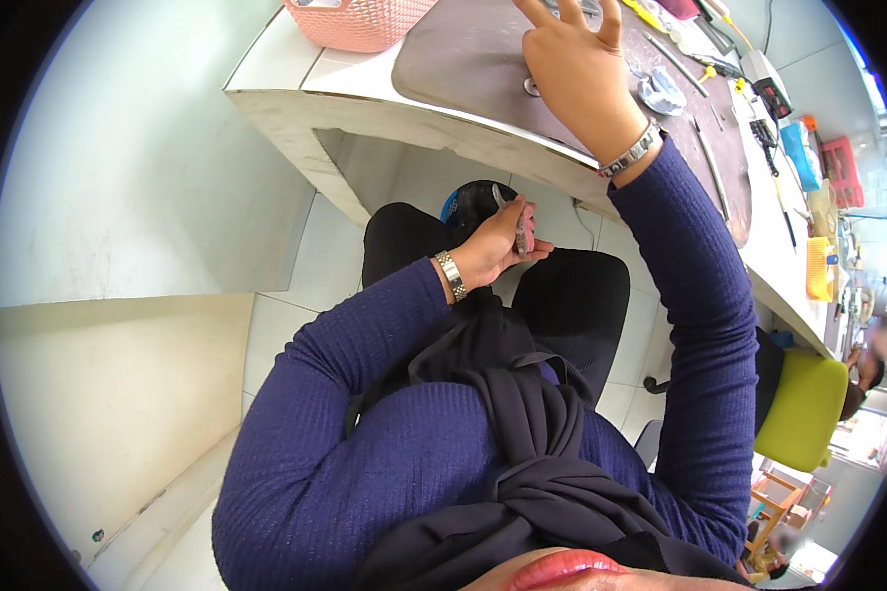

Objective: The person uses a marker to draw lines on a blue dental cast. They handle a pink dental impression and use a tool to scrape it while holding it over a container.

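My left hand point(493, 244) is low over my lap, its fingers closed round a small pink piece point(530, 229) with a greyish curved strip point(520, 236) along it. I cannot make out exactly what kind of thing this is. Stretched up over the workbench, my right hand point(579, 64) has its fingers apart, the tips running toward the picture's top edge. No held thing shows in it. A small metal ring point(531, 87) lies beside this hand, and a crumpled pale blue-white wrap point(663, 92) is to its right.
A dark mat point(463, 59) covers part of the white bench point(365, 97). Pink basket point(360, 22) at left; slim metal tools point(710, 163), cables and a yellow tray point(819, 268) at right. A black bin point(478, 202) stands below. Beyond are a green chair point(803, 409) and other people.
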A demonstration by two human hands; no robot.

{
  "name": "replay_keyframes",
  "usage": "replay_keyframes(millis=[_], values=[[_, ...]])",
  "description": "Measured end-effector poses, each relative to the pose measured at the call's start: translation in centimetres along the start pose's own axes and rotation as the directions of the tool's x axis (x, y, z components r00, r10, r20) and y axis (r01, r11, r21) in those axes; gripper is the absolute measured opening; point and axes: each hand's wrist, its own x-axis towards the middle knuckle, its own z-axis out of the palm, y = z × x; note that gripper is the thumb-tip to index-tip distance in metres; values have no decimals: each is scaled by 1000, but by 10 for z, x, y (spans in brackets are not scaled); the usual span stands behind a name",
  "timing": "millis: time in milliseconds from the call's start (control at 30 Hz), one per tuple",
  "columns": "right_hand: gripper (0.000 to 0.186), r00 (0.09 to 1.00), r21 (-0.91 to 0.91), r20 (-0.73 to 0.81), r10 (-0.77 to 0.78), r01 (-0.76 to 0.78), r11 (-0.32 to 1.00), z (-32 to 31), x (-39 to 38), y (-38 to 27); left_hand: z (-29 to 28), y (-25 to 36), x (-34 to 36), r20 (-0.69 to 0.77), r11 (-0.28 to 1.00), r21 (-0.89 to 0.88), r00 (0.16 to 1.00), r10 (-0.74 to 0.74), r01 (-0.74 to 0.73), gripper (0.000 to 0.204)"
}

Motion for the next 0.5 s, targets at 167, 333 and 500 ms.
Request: replay_keyframes(millis=[167,333,500], values=[[20,992,-82,-105,-64,56,995,14,0,-4,-2,2,0,-20,1000,-5,1000,-7,6,50],[23,993,-48,-116,-34,29,998,8,7,4,0,3,-2,-9,1000,20,1000,6,-6,49],[13,912,510,-370,178,39,859,-66,-65,-25,-7,3,-2,-77,999,8,996,33,-33,45]])
